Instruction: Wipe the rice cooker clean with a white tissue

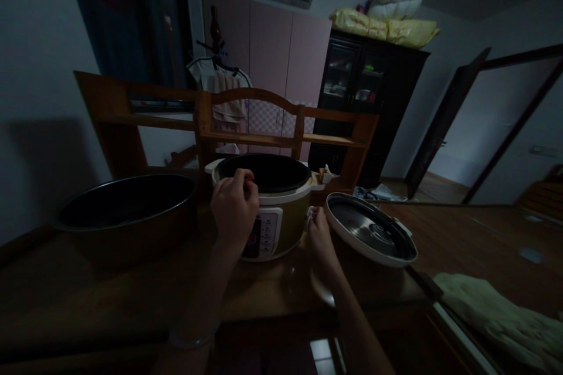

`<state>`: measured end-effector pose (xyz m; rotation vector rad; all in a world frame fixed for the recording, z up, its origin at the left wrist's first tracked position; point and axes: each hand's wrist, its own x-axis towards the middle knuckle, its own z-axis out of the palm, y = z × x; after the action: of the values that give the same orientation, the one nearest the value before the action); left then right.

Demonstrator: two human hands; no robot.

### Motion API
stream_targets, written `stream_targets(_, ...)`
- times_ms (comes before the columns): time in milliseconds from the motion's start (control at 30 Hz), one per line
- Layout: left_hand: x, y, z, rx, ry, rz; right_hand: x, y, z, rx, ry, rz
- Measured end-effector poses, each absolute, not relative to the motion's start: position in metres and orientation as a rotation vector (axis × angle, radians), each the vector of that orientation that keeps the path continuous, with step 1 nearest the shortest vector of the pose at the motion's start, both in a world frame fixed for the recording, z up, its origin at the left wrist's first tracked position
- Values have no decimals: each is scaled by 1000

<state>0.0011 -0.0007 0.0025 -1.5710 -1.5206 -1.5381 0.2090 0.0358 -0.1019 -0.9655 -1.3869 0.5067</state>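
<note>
A rice cooker [290, 217] with a white rim and a button panel stands in the middle of the wooden desk, its lid off and its dark inside showing. My left hand [236, 205] is curled at the front left of its rim; the curled fingers hide whatever they may hold. Beside the cooker's right side, my right hand [317, 228] pinches a small crumpled white tissue [310, 214]. The round lid [373, 228] lies underside up on the desk, to the right of that hand. A dark inner pot [127, 217] sits at the left.
A wooden shelf rack [250, 139] rises along the back of the desk [272, 287]. Past the desk's right edge lies a pale green cloth [492, 310]. Pink wardrobes [268, 47], a black cabinet [373, 70] and a doorway stand farther back.
</note>
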Motion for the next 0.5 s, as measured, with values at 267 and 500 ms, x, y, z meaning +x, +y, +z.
stream_targets(267,0,-1,2,-1585,-1519,-1512,206,38,-119,-1031,-1382,402)
stream_targets(500,0,0,1,-1582,-1509,-1516,194,30,-85,-967,-1312,277)
